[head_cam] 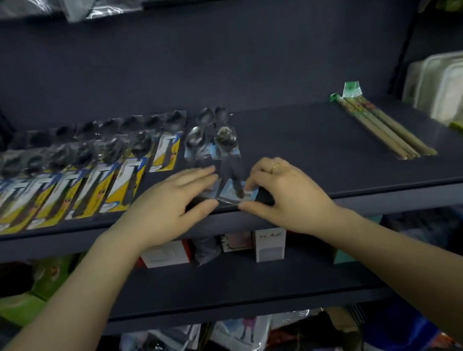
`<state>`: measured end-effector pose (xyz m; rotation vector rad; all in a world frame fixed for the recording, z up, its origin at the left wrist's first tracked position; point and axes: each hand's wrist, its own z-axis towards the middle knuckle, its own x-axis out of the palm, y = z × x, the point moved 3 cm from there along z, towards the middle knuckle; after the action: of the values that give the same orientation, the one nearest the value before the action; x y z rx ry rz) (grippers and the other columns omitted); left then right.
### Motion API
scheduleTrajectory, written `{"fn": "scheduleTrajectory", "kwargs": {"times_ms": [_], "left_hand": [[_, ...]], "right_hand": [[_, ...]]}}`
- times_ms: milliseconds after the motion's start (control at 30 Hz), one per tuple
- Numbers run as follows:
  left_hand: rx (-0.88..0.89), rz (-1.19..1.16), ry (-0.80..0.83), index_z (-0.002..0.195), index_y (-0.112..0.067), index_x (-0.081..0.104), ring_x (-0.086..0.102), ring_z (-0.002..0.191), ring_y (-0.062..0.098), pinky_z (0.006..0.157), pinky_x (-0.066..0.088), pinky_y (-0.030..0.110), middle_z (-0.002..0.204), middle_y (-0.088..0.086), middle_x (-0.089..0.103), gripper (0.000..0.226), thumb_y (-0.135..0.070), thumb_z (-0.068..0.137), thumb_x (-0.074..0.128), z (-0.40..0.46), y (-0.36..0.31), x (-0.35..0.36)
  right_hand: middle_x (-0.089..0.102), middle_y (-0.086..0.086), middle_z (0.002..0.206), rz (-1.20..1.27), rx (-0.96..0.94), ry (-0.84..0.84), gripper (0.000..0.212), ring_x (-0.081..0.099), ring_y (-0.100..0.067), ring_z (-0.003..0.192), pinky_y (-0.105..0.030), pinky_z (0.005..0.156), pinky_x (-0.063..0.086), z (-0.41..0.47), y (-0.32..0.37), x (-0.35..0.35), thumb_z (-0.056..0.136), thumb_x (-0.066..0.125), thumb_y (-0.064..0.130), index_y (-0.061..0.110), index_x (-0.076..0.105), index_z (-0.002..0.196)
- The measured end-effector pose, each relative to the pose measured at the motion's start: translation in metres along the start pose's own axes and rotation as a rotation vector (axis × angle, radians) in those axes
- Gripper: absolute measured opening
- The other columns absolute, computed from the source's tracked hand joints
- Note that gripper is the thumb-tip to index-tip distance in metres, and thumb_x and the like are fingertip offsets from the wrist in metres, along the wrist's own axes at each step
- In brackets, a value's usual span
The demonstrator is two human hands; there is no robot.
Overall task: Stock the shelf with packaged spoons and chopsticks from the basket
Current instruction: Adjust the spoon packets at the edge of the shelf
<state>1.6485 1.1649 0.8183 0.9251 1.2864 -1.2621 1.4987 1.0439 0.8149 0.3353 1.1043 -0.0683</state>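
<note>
Right hand (282, 190) pinching spoon pack (229, 157) at shelf (295, 147) edge, left hand (165, 208) flat

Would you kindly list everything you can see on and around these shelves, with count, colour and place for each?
Yellow-card spoon packs: a row, count unclear from blur, yellow, white and blue cards, left half of the middle shelf.
Blue-card spoon packs: at least two, pale blue cards, shelf centre, under both hands.
Chopstick packs: one bundle, tan with green tops, right part of the shelf.
Middle shelf: one, dark, across the frame.
Trays: a stack, pale, far right.
Boxes: several, mostly white, on the shelf below.
Bagged goods: a jumble, mixed colours, bottom.
Left hand: flat on the blue-card packs.
Right hand: ringed, pinching a blue-card pack's near end.
</note>
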Motion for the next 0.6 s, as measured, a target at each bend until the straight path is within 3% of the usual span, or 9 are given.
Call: {"fn": "scheduleTrajectory", "kwargs": {"times_ms": [100,233,333,433,500,600], "left_hand": [[-0.036,0.041,0.06,0.142,-0.033,0.023,0.014,0.142,0.008,0.112,0.018,0.027,0.154,-0.013,0.014,0.092,-0.078,0.064,0.006,0.001,0.01,-0.001],[0.033,0.092,0.046,0.143,-0.03,0.023,0.01,0.144,0.015,0.111,0.008,0.025,0.155,-0.003,0.016,0.11,-0.084,0.056,-0.017,-0.006,0.012,0.01],[0.031,0.109,-0.002,0.143,-0.028,0.025,0.013,0.143,0.02,0.115,0.015,0.036,0.155,0.001,0.019,0.111,-0.083,0.057,-0.02,-0.006,0.011,0.014],[0.022,0.114,-0.02,0.143,-0.028,0.023,0.013,0.142,0.017,0.114,0.018,0.035,0.154,-0.004,0.02,0.106,-0.084,0.06,-0.009,-0.005,0.008,0.012],[0.018,0.056,-0.042,0.143,-0.027,0.023,0.014,0.14,0.012,0.113,0.018,0.032,0.154,-0.007,0.019,0.093,-0.076,0.065,0.005,-0.003,0.005,0.006],[0.093,0.015,-0.046,0.141,-0.03,0.027,0.015,0.14,0.01,0.115,0.018,0.035,0.153,-0.011,0.02,0.083,-0.07,0.071,0.01,0.002,0.0,0.001]], "right_hand": [[0.063,-0.006,0.111,-0.015,0.061,0.024,0.037,0.056,-0.025,0.103,-0.038,0.091,0.046,-0.001,0.002,0.001,0.086,0.061,0.039,0.008,0.066,0.106],[0.065,-0.006,0.116,0.023,0.034,0.054,0.03,0.057,-0.024,0.107,-0.037,0.095,0.046,0.003,0.004,0.001,0.088,0.061,0.029,0.009,0.066,0.11],[0.064,-0.004,0.124,0.053,0.002,0.165,0.028,0.057,-0.019,0.115,-0.028,0.099,0.045,0.007,-0.001,-0.003,0.092,0.055,0.018,0.011,0.062,0.118],[0.062,-0.006,0.127,0.095,0.021,0.217,0.017,0.058,-0.015,0.115,-0.013,0.093,0.039,0.009,-0.008,-0.009,0.092,0.054,0.012,0.006,0.066,0.103],[0.06,-0.008,0.126,0.078,0.038,0.167,0.017,0.057,-0.018,0.115,-0.016,0.093,0.038,0.009,-0.009,-0.009,0.091,0.055,0.013,0.005,0.068,0.099],[0.062,-0.008,0.11,0.014,0.061,0.029,0.019,0.058,-0.024,0.1,-0.031,0.086,0.047,0.005,-0.004,-0.006,0.09,0.056,0.013,0.008,0.072,0.098]]}}
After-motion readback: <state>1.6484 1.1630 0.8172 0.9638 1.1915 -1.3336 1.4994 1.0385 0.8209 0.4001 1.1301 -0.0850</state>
